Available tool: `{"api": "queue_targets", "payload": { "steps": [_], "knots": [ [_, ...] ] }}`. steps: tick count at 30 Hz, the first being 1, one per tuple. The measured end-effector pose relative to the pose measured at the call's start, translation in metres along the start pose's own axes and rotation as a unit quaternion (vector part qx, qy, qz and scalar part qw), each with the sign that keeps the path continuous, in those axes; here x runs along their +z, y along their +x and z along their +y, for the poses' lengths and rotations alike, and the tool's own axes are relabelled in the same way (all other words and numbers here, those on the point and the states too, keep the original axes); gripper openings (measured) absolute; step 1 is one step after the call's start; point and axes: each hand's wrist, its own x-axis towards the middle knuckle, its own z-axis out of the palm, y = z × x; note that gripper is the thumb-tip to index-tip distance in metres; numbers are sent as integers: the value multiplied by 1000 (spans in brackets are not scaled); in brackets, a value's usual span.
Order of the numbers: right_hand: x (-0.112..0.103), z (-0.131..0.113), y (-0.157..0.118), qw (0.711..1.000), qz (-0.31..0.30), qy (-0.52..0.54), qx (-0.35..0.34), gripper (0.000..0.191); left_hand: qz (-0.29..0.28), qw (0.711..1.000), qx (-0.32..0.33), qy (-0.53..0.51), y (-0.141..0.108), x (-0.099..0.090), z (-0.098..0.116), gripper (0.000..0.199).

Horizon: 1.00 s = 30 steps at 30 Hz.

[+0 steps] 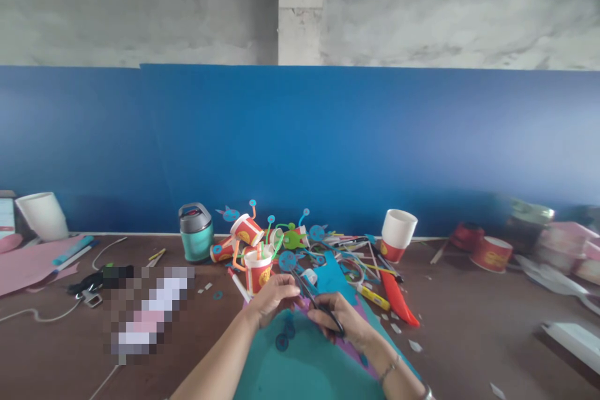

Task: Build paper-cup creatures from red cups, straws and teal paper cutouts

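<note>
My right hand (340, 319) is closed round the black handles of a pair of scissors (307, 290), whose blades point up and left. Beside it, my left hand (276, 300) is closed in a pinch on a small purple piece (304, 304) near the blades. Both hands are above a teal sheet (300, 369), on which small dark round shapes (282, 342) lie. Part of a purple sheet (349, 350) shows under my right wrist. Just beyond my left hand stands a red and white paper cup (259, 276) with an orange strip on its side.
Decorated cups (247, 230), pens and strips are heaped beyond my hands. A teal lidded container (195, 237) stands left, stacked white cups (397, 231) right. A yellow glue tube (374, 297) and red object (398, 300) lie right. A blue partition (300, 144) backs the brown table (197, 362).
</note>
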Motion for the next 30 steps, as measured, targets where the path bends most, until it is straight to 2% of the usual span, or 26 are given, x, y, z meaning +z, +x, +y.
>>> {"api": "queue_targets", "payload": {
  "steps": [18,21,26,30],
  "knots": [
    [-6,2,1,999,-27,-37,21,34,-12,999,-26,-24,-2,-5,-2,21],
    [-5,-1,0,999,-26,-14,29,33,-16,999,-24,-24,-2,-5,-2,21],
    [1,-10,-3,997,46,59,8,35,-25,1000,-11,-9,-4,-1,1,19],
    [6,-12,-1,993,106,58,0,35,-25,999,-16,33,-5,-1,3,17]
  ]
}}
